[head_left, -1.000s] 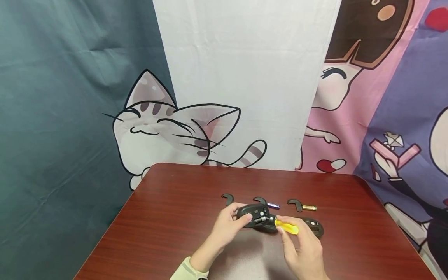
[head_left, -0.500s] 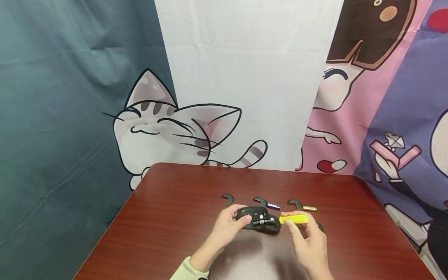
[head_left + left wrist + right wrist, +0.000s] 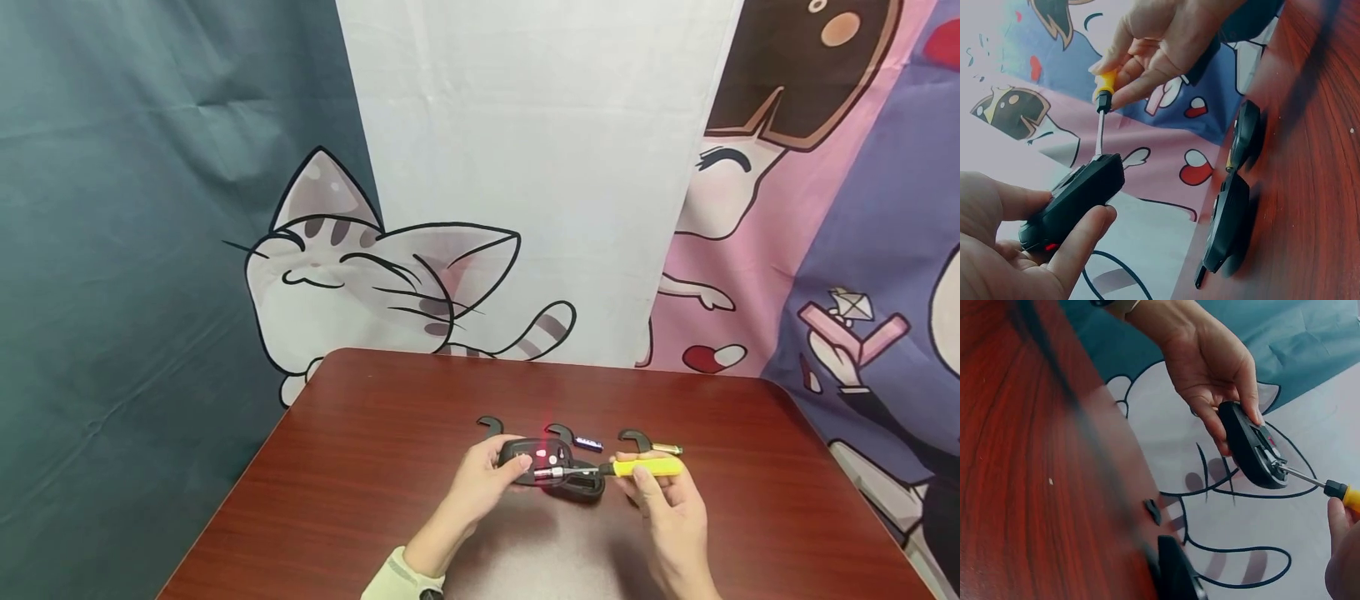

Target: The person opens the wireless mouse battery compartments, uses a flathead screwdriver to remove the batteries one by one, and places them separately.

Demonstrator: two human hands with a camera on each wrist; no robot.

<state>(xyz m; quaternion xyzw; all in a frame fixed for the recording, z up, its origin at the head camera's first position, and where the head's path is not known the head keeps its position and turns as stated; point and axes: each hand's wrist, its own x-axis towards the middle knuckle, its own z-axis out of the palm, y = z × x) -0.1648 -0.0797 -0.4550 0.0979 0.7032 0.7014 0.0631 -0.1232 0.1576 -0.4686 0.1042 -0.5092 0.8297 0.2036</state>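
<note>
My left hand [image 3: 476, 483] grips a black computer mouse [image 3: 525, 446] above the table, its underside turned up and its battery slot uncovered. A silver cylinder, likely a battery, lies in that slot, and a red light glows from the underside. My right hand [image 3: 671, 517] pinches the yellow handle of a screwdriver [image 3: 651, 467]. In the right wrist view the screwdriver's shaft [image 3: 1302, 476] reaches the slot's end on the mouse [image 3: 1244, 447]. The left wrist view shows its tip meeting the mouse's end, though the exact contact is hidden.
Behind the held mouse, a second mouse [image 3: 585, 490] lies on the table [image 3: 375, 433]; a third mouse [image 3: 1247, 128] shows in the left wrist view. Farther back are three curved black covers [image 3: 491, 427], a blue battery [image 3: 588, 444] and a gold battery [image 3: 667, 449].
My right hand has moved right with the screwdriver, whose handle now lies nearly level and whose shaft shows. A red light has appeared on the mouse, which shifted slightly left.
</note>
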